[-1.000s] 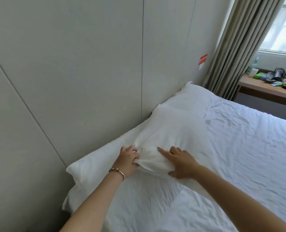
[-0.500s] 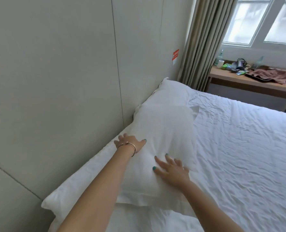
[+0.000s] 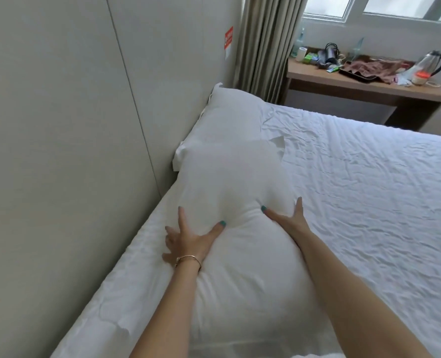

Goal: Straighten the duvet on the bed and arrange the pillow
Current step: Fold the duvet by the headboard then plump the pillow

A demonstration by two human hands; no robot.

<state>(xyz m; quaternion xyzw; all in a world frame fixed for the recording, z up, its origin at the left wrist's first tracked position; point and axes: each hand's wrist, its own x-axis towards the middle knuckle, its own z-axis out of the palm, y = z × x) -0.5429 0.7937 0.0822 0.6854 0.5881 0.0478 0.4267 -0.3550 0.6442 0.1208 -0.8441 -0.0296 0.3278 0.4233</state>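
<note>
The bed [image 3: 369,202] is lying under a wrinkled white duvet [image 3: 356,228]. The pillow [image 3: 240,241] is sitting at the wall side, near a second pillow [image 3: 235,109]. Both hands, left [image 3: 188,239] and right [image 3: 286,220], are pressing it with spread fingers; uneven pushing is risking skewing it or rumpling the duvet.

Both bare forearms reach forward, the left hand [image 3: 188,240] spread flat with fingers splayed and a thin bracelet at its wrist, the right hand [image 3: 288,218] likewise open-fingered, thumb spread.

Head view, close above bed [image 3: 369,202]
</note>
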